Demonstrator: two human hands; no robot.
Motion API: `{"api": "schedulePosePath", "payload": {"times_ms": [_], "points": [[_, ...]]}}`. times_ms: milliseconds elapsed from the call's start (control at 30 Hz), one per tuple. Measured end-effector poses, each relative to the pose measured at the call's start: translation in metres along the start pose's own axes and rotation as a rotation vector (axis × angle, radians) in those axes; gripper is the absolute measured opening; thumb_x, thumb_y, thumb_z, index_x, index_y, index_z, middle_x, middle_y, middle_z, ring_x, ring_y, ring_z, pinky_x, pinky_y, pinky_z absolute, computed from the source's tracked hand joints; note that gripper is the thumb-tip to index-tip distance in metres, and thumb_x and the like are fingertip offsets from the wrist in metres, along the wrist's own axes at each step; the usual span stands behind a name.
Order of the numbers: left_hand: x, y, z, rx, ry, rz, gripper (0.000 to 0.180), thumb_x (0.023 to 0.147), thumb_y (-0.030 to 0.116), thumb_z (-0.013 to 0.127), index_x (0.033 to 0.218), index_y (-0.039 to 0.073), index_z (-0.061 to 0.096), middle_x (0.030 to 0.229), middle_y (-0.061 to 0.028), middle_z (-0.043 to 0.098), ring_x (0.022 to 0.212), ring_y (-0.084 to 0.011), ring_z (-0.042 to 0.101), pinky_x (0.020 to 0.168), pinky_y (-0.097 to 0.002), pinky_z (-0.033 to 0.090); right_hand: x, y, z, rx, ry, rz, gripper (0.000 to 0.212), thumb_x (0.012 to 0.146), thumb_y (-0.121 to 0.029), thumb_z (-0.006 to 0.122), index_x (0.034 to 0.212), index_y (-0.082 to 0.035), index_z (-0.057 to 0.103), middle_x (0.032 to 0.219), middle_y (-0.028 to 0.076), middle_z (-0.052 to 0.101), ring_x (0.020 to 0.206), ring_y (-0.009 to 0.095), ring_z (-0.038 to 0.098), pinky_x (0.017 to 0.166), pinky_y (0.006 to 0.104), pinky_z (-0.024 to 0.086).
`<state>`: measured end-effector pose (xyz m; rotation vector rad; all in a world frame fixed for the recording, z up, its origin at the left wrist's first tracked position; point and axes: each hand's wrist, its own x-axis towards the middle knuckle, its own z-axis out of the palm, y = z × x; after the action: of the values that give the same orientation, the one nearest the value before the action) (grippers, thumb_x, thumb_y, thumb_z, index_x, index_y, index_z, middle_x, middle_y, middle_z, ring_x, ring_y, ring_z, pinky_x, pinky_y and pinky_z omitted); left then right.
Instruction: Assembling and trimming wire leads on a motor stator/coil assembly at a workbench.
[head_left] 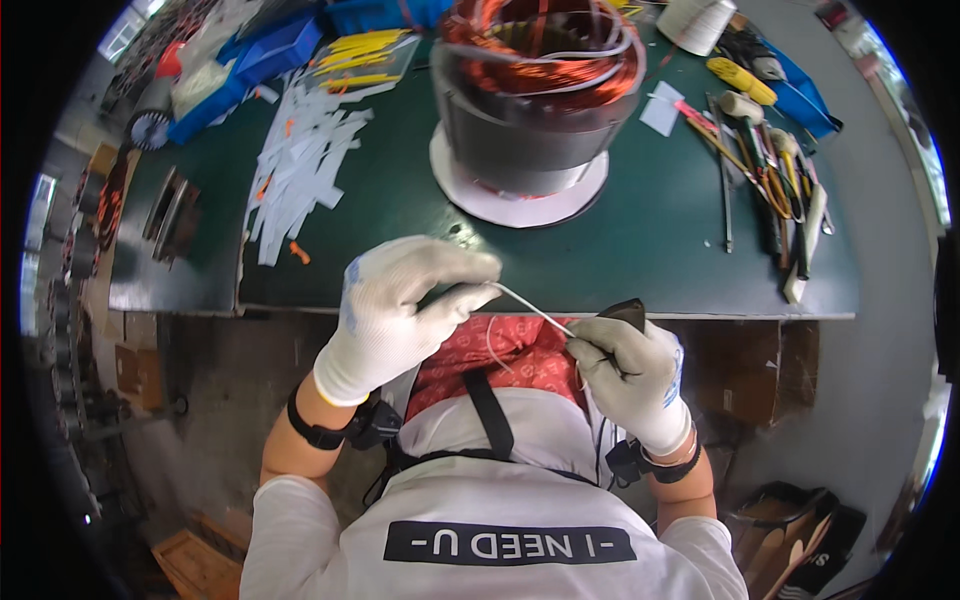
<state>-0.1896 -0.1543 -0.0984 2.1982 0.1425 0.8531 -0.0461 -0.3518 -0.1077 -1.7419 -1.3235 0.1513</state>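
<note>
My left hand (415,300), in a white knit glove, pinches one end of a thin white cord (535,306) between thumb and fingertips. The cord runs taut down to the right, into my right hand (635,375), gloved the same way and closed on it. A dark, angular piece (626,313) sticks out above the right fingers; most of it is hidden, and I cannot tell its kind. Thin white strands hang below the hands, over a red patterned cloth (470,370). Beyond the hands stands a motor stator (535,130) with copper windings, on a round white board (470,205).
White paper strips (300,160) and yellow strips (365,55) lie at the left, near blue bins (278,55). Mallets, pliers and other hand tools (785,190) crowd the table's right side. A white thread cone (695,22) stands at the back. The green table's front edge (400,306) runs by my hands.
</note>
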Motion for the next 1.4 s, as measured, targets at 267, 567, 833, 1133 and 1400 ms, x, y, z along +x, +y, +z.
{"api": "schedulePosePath", "payload": {"times_ms": [267, 567, 833, 1133, 1400], "points": [[0.010, -0.004, 0.013, 0.027, -0.074, -0.022, 0.012, 0.079, 0.010, 0.075, 0.083, 0.006, 0.064, 0.086, -0.0106, 0.067, 0.074, -0.0293, 0.064, 0.066, -0.0363, 0.051, 0.008, 0.005, -0.014, -0.056, 0.185, -0.015, 0.015, 0.076, 0.003, 0.074, 0.089, -0.004, 0.071, 0.073, 0.010, 0.067, 0.061, 0.022, 0.063, 0.056, 0.0304, 0.050], [0.015, -0.017, 0.036, -0.911, -0.391, -0.603, 0.027, 0.094, 0.026, 0.069, 0.091, 0.002, 0.057, 0.082, -0.0012, 0.060, 0.070, -0.0066, 0.052, 0.066, -0.0218, 0.045, 0.047, 0.038, -0.032, 0.088, -0.349, 0.253, 0.019, 0.085, -0.018, 0.065, 0.093, -0.002, 0.071, 0.080, 0.016, 0.068, 0.070, 0.030, 0.066, 0.067, 0.0359, 0.052], [0.003, -0.056, 0.056, -0.661, -0.135, -0.430, 0.025, 0.095, 0.025, 0.068, 0.095, 0.002, 0.059, 0.081, 0.0040, 0.056, 0.068, -0.0031, 0.044, 0.061, -0.0181, 0.038, 0.075, 0.031, -0.050, 0.056, -0.319, 0.396, 0.033, 0.085, -0.024, 0.071, 0.108, 0.000, 0.069, 0.090, 0.016, 0.070, 0.081, 0.020, 0.067, 0.080, 0.0330, 0.051], [0.009, -0.051, 0.050, -0.764, -0.149, -0.477, 0.020, 0.099, 0.014, 0.056, 0.112, -0.001, 0.057, 0.089, -0.0009, 0.059, 0.079, -0.0066, 0.052, 0.073, -0.0218, 0.044, 0.061, 0.050, 0.028, 0.634, -0.272, 0.509, 0.041, 0.089, -0.015, 0.069, 0.122, 0.008, 0.059, 0.095, 0.006, 0.066, 0.084, 0.008, 0.059, 0.076, 0.0250, 0.050], [0.009, -0.054, 0.049, -0.924, -0.106, -0.484, 0.030, 0.094, 0.007, 0.053, 0.122, -0.003, 0.049, 0.078, -0.0020, 0.056, 0.072, -0.0100, 0.052, 0.068, -0.0223, 0.042, 0.051, 0.061, 0.034, 0.742, -0.079, 0.510, 0.034, 0.089, -0.012, 0.069, 0.117, 0.006, 0.064, 0.088, 0.002, 0.067, 0.075, 0.006, 0.059, 0.070, 0.0234, 0.051]]}}
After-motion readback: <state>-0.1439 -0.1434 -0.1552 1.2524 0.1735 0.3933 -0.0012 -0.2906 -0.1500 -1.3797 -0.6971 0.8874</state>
